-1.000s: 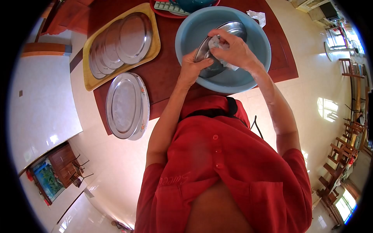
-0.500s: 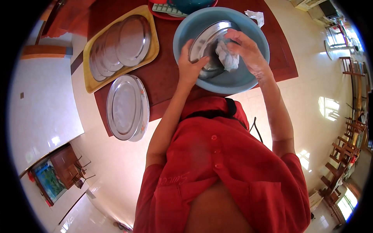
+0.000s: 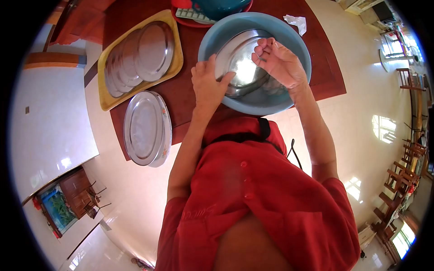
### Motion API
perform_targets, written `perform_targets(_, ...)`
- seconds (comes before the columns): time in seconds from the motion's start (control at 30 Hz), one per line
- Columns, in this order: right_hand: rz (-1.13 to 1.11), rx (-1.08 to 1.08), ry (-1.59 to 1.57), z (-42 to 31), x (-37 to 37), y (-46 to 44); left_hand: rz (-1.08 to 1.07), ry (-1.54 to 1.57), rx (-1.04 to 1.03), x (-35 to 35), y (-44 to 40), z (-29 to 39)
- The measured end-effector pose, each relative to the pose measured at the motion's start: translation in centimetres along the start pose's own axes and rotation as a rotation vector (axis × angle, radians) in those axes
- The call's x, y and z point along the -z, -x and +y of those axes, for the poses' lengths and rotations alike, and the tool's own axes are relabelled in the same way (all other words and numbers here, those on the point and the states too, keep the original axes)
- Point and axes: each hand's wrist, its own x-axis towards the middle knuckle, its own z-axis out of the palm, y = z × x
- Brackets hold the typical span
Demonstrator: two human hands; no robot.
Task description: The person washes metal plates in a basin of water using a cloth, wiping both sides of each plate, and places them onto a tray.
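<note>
A shiny oval metal tray (image 3: 242, 56) lies tilted inside the blue-grey plastic basin (image 3: 300, 77). My left hand (image 3: 209, 83) grips the tray's left side, thumb over its inner face and fingers along the rim. Above the basin's right half, my right hand (image 3: 282, 65) is raised with the palm partly showing. Its fingers are loosely bent, slightly apart, and no cloth is visible in them. A pale, crumpled shape (image 3: 273, 86), perhaps the cloth, lies low in the basin below that hand.
Several round metal plates (image 3: 154, 50) overlap on a yellow tray (image 3: 105, 100) at left. More oval metal trays (image 3: 143, 128) are stacked near the edge of the red-brown table (image 3: 190, 95). Crumpled white tissue (image 3: 296, 22) lies right of the basin, and a teal bowl (image 3: 219, 7) stands behind it.
My right hand has let go of the white cloth and turned its palm into view. The tray lies flatter in the basin, and my left hand has shifted slightly left.
</note>
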Motion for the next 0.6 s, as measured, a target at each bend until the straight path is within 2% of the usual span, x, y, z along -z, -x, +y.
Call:
perform_targets(0.1, 0.041, 0.003, 0.029, -1.2, 0.6, -0.2, -0.018, 0.013, 0.007, 0.0, 0.1, -0.4)
perform_targets(0.17, 0.005, 0.053, 0.238, -3.6, 1.0, -0.5, -0.050, 0.064, 0.020, 0.0, 0.2, -0.6)
perform_targets(0.2, 0.075, 0.136, 0.373, -5.1, 0.1, -0.4, -0.048, 0.067, 0.017, 0.2, 0.2, -0.2)
perform_targets(0.23, 0.072, 0.138, 0.375, -6.3, 0.9, -0.6, -0.069, 0.076, 0.055, 0.6, 0.1, 0.2)
perform_targets(0.3, 0.459, 0.377, 0.864, -9.7, 4.2, -2.3, -0.083, 0.080, 0.092, 0.8, -0.2, 0.6)
perform_targets(0.37, 0.807, 0.353, 1.200, -12.3, 8.7, -3.7, -0.080, 0.117, 0.105, 0.8, -0.3, 0.4)
perform_targets(0.43, 0.937, 0.376, 1.706, -14.1, 14.8, -4.8, -0.048, 0.140, 0.091, 0.3, -0.2, -0.2)
perform_targets(0.47, 0.922, 0.384, 1.705, -14.4, 17.2, -5.1, -0.024, 0.167, 0.078, 0.2, -0.2, -0.5)
perform_targets(0.5, 0.922, 0.425, 1.835, -14.4, 19.3, -5.3, -0.013, 0.160, 0.081, 0.2, -0.3, -0.6)
perform_targets(0.6, 0.894, 0.471, 2.034, -13.5, 20.3, -6.6, 0.010, 0.211, 0.053, 0.4, -0.7, -0.5)
